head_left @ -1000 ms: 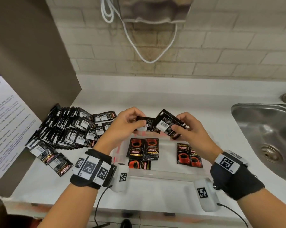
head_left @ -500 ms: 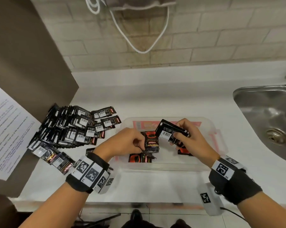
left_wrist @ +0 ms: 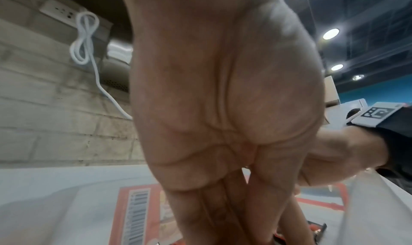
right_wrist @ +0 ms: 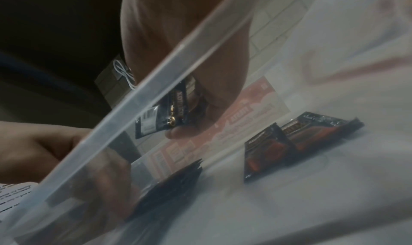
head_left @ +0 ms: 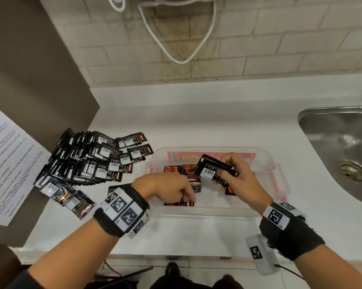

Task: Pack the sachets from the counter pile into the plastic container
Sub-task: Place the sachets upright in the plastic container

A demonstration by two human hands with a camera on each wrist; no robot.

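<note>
A clear plastic container (head_left: 267,161) stands on the white counter with black-and-red sachets (head_left: 193,180) lying flat inside. My left hand (head_left: 188,198) reaches down into its near left part, fingers straight, fingertips touching the sachets there (head_left: 187,203). The left wrist view shows my left hand (left_wrist: 234,213) palm with fingers pointing down, tips out of frame. My right hand (head_left: 219,174) grips a small stack of sachets (head_left: 212,168) just above the container's middle. Through the container wall (right_wrist: 142,97), the right wrist view shows that held stack (right_wrist: 160,118) and two sachets (right_wrist: 289,143) on the floor. The counter pile (head_left: 88,159) lies left.
A few loose sachets (head_left: 71,199) lie near the pile's front. A steel sink (head_left: 342,153) is at the right. A brown panel (head_left: 30,69) with a printed sheet (head_left: 7,163) bounds the left. A white cable (head_left: 176,49) hangs on the brick wall.
Both hands have come down from above the container. My left hand carried its sachet to the near left of the container floor; my right hand lowered its stack a little.
</note>
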